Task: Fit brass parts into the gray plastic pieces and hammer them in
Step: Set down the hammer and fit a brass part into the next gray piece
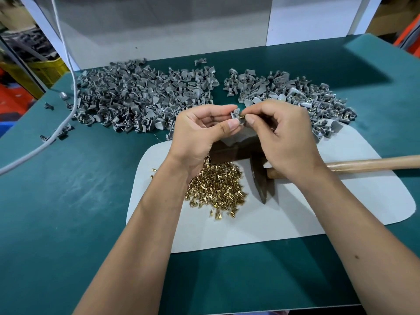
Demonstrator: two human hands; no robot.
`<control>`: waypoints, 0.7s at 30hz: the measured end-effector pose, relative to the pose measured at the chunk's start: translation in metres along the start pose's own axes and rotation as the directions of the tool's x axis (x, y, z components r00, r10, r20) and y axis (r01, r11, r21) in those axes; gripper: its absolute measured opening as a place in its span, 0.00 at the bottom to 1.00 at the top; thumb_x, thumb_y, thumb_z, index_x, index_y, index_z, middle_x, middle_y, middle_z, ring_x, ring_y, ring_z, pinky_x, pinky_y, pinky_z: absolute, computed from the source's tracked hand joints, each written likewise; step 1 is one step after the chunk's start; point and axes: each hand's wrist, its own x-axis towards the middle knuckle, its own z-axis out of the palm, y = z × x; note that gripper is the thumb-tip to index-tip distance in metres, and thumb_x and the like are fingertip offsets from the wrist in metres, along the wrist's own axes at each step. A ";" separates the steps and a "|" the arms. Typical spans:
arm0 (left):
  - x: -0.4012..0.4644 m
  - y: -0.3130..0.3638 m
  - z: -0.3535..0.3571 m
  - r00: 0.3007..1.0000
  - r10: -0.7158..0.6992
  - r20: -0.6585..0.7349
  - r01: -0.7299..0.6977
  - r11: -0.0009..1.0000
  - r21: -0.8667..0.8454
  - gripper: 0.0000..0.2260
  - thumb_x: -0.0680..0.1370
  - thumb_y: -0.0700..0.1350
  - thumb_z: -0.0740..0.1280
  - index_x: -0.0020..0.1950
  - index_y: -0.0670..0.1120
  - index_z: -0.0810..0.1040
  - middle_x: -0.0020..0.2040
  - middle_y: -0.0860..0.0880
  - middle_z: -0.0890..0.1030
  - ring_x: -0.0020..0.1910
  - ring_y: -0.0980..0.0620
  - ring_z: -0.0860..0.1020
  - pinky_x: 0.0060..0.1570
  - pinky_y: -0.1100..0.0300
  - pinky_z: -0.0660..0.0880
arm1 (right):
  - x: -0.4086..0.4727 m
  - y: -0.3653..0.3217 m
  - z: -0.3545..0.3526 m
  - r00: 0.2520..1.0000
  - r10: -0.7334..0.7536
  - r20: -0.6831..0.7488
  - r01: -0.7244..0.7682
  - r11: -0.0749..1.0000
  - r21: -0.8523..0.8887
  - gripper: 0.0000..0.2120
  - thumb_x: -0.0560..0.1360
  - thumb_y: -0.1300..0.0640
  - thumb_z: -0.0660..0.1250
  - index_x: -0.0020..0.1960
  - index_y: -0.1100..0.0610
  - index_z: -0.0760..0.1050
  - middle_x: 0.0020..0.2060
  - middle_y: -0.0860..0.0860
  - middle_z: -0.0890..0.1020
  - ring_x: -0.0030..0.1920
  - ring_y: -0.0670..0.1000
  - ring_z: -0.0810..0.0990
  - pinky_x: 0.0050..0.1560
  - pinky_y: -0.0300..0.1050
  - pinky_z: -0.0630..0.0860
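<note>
My left hand (200, 130) pinches a small gray plastic piece (235, 114) between thumb and fingers, raised above the table. My right hand (279, 133) pinches a brass part (241, 117) with its tip at the gray piece. Below my hands a pile of brass parts (218, 187) lies on a white mat (295, 214). A hammer with a dark head (261, 178) and a wooden handle (368, 163) rests on the mat to the right of the pile.
A large heap of gray plastic pieces (141, 96) covers the green table (68, 201) at the back left. Another heap, with brass showing in some pieces (313, 101), lies at the back right. A gray cable (66, 110) runs along the left. A white panel (159, 30) stands behind.
</note>
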 end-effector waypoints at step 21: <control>0.000 -0.005 0.019 0.978 0.178 -0.113 -0.140 0.948 0.285 0.12 0.69 0.32 0.79 0.49 0.45 0.86 0.46 0.46 0.88 0.47 0.48 0.87 0.49 0.56 0.83 | -0.001 0.006 0.001 0.986 -0.109 -0.124 0.094 0.988 -0.121 0.05 0.79 0.64 0.68 0.50 0.64 0.82 0.44 0.56 0.84 0.46 0.54 0.80 0.48 0.43 0.76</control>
